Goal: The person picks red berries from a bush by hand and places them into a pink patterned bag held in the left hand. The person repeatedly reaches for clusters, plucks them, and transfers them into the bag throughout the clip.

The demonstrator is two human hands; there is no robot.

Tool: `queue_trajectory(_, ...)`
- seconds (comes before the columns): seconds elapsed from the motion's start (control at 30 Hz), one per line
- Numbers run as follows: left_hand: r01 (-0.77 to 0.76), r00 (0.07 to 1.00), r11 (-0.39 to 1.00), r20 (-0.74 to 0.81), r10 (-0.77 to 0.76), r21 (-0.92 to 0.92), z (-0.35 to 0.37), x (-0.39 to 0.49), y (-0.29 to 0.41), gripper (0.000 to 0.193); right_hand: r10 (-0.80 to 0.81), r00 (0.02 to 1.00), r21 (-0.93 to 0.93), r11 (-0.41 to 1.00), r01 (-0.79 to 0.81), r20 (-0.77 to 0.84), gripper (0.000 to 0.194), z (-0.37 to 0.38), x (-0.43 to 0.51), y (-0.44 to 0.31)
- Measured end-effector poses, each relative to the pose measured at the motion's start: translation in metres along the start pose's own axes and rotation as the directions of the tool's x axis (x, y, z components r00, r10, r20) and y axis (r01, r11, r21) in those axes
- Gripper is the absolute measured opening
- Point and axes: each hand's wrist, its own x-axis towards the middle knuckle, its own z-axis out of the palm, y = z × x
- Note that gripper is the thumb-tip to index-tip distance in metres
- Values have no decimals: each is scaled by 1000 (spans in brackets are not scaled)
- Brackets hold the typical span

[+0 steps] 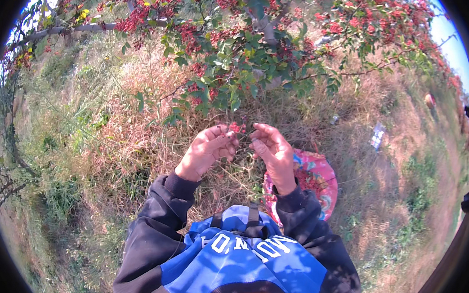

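A small cluster of red berries (235, 127), like those of prickly ash, is pinched between the thumb and fingers of my left hand (210, 147). To its right my right hand (273, 152) is raised with thumb and fingers apart, and I see nothing between them. A gap separates its fingertips from the cluster. Below and partly behind my right hand and sleeve sits a pink flowered container (330, 181). Loose red berries (309, 180) lie inside it; my right forearm hides part of it.
Ahead, a tree with green leaves (231, 55) and red berry clusters (135, 20) hangs low. One bare branch (93, 27) reaches left. Dry grass (130, 81) covers the ground. A clear plastic wrapper (377, 135) lies at right, and a round reddish object (430, 101) stands farther off.
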Motion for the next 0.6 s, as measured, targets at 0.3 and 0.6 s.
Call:
queue_trajectory(0.3, -81, 992, 943, -64, 107, 324, 19, -12, -22, 41, 49, 997, -53, 997, -52, -59, 15, -8, -19, 4)
queue_trajectory(0.6, -295, 903, 383, 124, 412, 876, 47, -4, -15, 27, -98, 991, -363, 930, 59, -89, 13, -10, -27, 11)
